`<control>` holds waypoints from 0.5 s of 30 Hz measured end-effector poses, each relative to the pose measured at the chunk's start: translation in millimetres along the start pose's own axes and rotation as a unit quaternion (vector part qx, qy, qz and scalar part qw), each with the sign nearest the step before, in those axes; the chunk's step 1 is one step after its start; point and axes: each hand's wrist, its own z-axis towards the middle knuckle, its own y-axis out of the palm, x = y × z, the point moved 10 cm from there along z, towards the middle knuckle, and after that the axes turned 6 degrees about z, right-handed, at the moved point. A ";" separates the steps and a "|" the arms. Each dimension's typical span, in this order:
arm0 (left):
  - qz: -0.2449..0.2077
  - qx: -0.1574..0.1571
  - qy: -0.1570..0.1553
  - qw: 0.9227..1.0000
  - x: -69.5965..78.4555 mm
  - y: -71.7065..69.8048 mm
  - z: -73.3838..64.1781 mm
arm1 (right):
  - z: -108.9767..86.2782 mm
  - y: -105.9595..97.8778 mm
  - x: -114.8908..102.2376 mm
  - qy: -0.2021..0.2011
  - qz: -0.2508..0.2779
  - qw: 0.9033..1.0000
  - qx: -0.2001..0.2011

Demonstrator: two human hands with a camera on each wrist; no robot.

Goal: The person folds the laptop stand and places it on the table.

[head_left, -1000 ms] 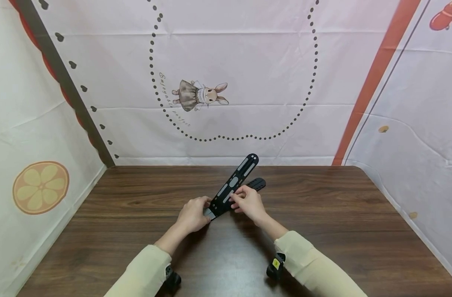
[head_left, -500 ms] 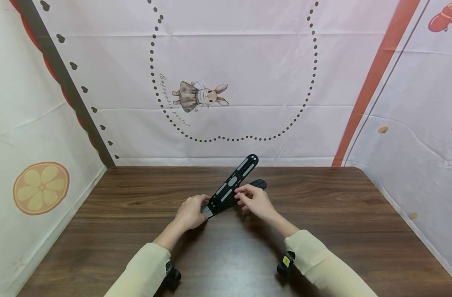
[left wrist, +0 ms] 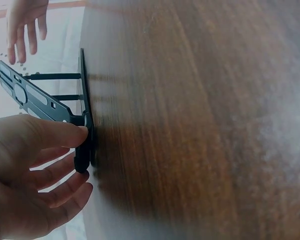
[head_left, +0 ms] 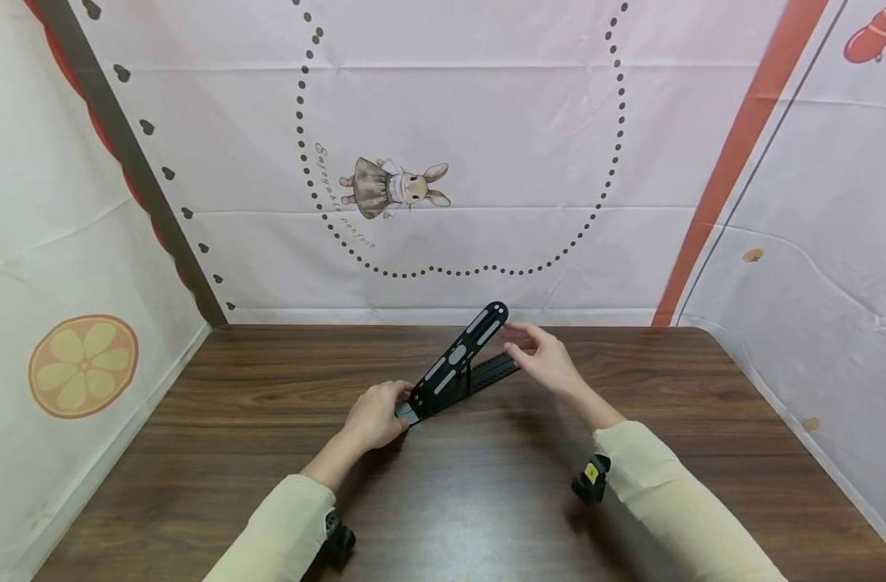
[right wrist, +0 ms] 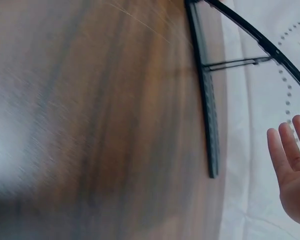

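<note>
A black folding laptop stand with grey pads stands propped open on the table, its upper arm raised. In the left wrist view, two thin struts hold the raised arm off the flat base. The left hand pinches the stand's grey-tipped hinge end between thumb and fingers. Close to the raised arm's far tip is the right hand, holding nothing. Its fingers look straight in the right wrist view, to one side of the base bar.
Under the stand is a dark wood-grain table. A white printed cloth rises behind the table's far edge and along both sides. Each sleeve has a black wrist camera strapped at its cuff.
The right hand has let go of the stand's middle and moved right and away toward the arm's tip, uncovering a strut and the base. The left hand has barely moved.
</note>
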 end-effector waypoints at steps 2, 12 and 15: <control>0.000 0.000 0.000 1.000 0.2 0.0 0.0 | 4.0 -3.8 -3.3 -0.009 -0.013 1.000 -0.004; -0.001 0.006 0.002 1.000 0.4 -0.9 -1.4 | 18.7 -9.7 -14.5 -0.025 -0.022 0.999 -0.030; 0.002 0.005 0.000 1.000 0.0 -0.9 -1.1 | 20.1 -8.9 -19.2 -0.033 -0.022 0.998 -0.040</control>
